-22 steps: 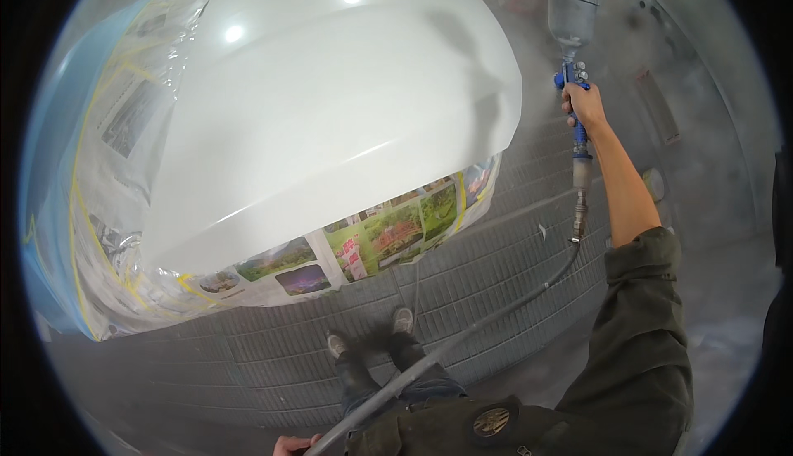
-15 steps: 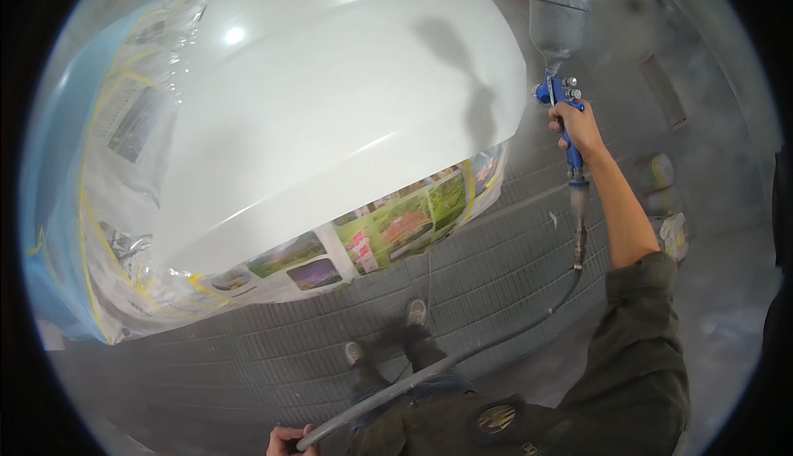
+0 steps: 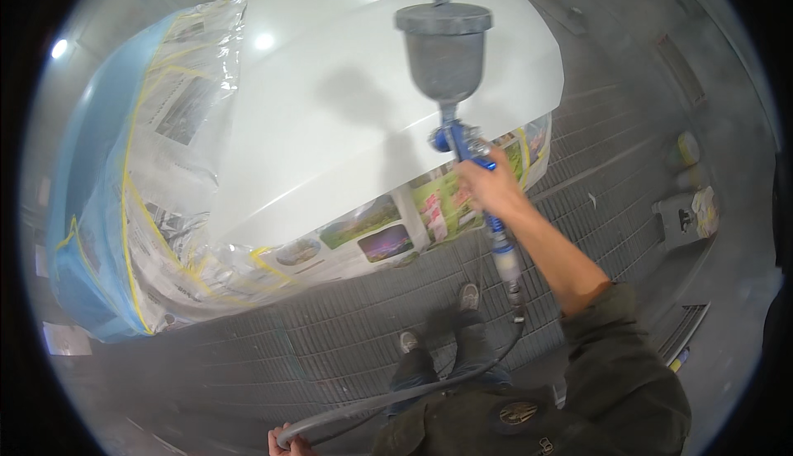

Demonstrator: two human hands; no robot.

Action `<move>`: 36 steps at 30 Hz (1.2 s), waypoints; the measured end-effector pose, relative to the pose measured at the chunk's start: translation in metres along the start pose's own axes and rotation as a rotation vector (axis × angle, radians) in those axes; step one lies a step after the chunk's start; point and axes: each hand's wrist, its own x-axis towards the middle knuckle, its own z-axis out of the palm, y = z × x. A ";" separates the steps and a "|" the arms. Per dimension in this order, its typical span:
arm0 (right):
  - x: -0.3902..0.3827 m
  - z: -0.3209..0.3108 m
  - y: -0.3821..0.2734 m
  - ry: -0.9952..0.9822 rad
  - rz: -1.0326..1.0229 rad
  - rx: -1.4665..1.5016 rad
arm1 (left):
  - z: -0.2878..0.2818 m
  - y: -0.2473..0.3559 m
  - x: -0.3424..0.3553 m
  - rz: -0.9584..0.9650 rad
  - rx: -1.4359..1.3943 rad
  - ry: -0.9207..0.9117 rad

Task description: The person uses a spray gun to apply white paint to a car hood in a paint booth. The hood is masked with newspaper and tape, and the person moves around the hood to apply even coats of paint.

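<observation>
My right hand [image 3: 487, 182] is closed round the handle of a blue paint spray gun [image 3: 459, 144], its grey cup [image 3: 444, 51] upright on top. The gun is held over the near right part of a white car hood [image 3: 306, 117], and its shadow falls on the panel. From the gun's lower end a grey air hose [image 3: 388, 398] curves down and across in front of me. At the lower edge my left hand [image 3: 287, 444] grips that hose, partly cut off by the picture's rim.
Masking paper with printed pictures [image 3: 384, 233] runs along the hood's near edge. Clear film with yellow tape [image 3: 178, 125] and blue masking sheet [image 3: 99, 150] cover the left side. A slatted grating floor [image 3: 330, 349] lies underfoot. At right stand a box [image 3: 677, 218] and a can [image 3: 687, 149].
My right hand has brought the spray gun leftward and nearer, from beyond the hood's right edge to over the panel. The hose has swung along; my left hand keeps its hold.
</observation>
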 end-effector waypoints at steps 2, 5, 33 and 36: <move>-0.018 0.044 0.002 -0.054 -0.021 -0.101 | -0.023 -0.015 0.010 -0.070 -0.043 0.073; -0.048 0.114 0.007 -0.161 -0.118 -0.112 | -0.058 -0.030 0.022 -0.102 -0.064 0.118; -0.101 0.137 0.108 -0.168 0.070 0.179 | -0.067 -0.087 0.022 -0.223 -0.107 -0.101; -0.082 0.076 0.109 -0.099 -0.044 0.191 | -0.050 -0.112 0.013 -0.120 -0.049 -0.189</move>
